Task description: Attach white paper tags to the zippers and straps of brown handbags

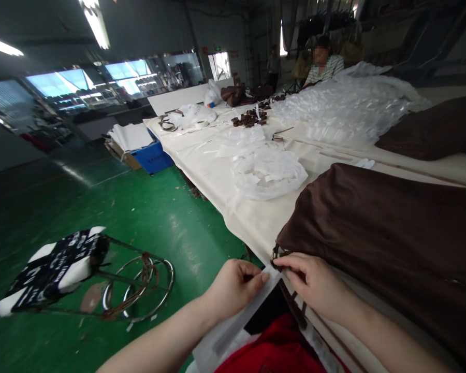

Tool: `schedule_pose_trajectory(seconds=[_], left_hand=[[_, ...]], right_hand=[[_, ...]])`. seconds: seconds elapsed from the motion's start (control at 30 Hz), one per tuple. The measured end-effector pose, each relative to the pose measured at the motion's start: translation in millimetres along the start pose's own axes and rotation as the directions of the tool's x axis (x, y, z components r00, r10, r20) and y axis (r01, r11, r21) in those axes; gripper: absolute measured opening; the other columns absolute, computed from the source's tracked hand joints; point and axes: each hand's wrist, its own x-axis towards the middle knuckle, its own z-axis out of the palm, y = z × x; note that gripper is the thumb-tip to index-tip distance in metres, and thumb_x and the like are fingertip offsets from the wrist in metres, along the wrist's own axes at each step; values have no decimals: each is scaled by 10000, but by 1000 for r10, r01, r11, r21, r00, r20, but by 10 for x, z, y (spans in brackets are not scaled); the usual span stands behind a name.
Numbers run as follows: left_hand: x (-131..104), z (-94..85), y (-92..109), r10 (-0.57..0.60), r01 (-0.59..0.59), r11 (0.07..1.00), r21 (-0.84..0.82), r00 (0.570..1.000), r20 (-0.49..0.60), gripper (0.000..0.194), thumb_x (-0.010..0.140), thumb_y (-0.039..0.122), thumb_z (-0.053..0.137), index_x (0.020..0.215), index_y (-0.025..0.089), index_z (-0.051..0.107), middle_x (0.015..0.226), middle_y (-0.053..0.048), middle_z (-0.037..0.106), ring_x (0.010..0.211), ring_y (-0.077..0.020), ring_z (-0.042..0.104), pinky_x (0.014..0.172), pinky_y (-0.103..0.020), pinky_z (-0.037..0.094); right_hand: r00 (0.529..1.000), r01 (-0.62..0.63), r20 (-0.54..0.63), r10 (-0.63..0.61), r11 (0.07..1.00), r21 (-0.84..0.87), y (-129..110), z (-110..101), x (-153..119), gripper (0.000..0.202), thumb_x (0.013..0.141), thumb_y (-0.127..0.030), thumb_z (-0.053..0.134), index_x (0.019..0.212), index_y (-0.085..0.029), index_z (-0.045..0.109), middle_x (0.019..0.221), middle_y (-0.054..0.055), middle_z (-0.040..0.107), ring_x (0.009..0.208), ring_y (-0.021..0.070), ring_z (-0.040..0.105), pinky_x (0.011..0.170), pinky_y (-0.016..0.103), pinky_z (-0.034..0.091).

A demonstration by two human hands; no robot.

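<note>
A large dark brown bag (376,228), leather-like, lies on the table at the right. Metal hardware (274,254) shows at its near left corner, where the fingers of my right hand (312,277) are closed around the fitting. My left hand (233,285) is just left of it, thumb and fingers pinching a thin white strip (256,300) that looks like paper or plastic film. The strip runs from that corner down toward my lap. Whether it passes through the hardware is hidden by my fingers.
The cream-covered table (217,176) bears a plastic bag with white scraps (270,173), small brown pieces (250,118) and a heap of clear plastic bags (349,106). A person (324,65) sits beyond. On the green floor stand a stool (58,269) and a blue box (151,155).
</note>
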Motion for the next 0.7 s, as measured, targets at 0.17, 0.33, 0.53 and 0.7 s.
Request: schedule_pose_trajectory(seconds=[0.17, 0.33, 0.53, 0.7], left_hand=[[142, 142, 107, 54, -51, 996, 70, 998, -35, 413, 926, 375, 448, 571, 165, 424, 575, 46, 313, 551, -85, 282, 509, -236, 216], [194, 187, 238, 75, -68, 960, 271, 997, -17, 368, 898, 297, 482, 564, 168, 395, 542, 58, 299, 515, -74, 262, 500, -241, 200], [131, 47, 354, 46, -33, 947, 321, 998, -33, 274, 893, 263, 462, 649, 175, 548, 560, 57, 445, 518, -71, 360, 507, -212, 245], [159, -73, 344, 36, -6, 936, 351, 996, -80, 229, 877, 240, 476, 752, 184, 659, 613, 33, 579, 540, -89, 455, 523, -209, 288]], right_hand=[[999, -17, -38, 17, 1000, 19, 13, -37, -59, 397, 814, -81, 451, 1098, -203, 699, 1080, 61, 718, 992, 204, 670, 900, 316, 507], [979, -150, -136, 150, 989, 7, 78, -39, -80, 391, 870, -157, 407, 1195, -194, 622, 988, 60, 741, 903, 216, 701, 779, 322, 539], [995, -13, -100, -6, 983, -186, 154, -16, -61, 430, 860, -97, 402, 1210, -224, 617, 1126, 68, 707, 976, 217, 678, 877, 336, 492], [996, -16, -86, -3, 974, -228, 206, 16, -16, 277, 880, -124, 463, 1059, -236, 642, 995, 32, 726, 888, 208, 686, 784, 311, 485]])
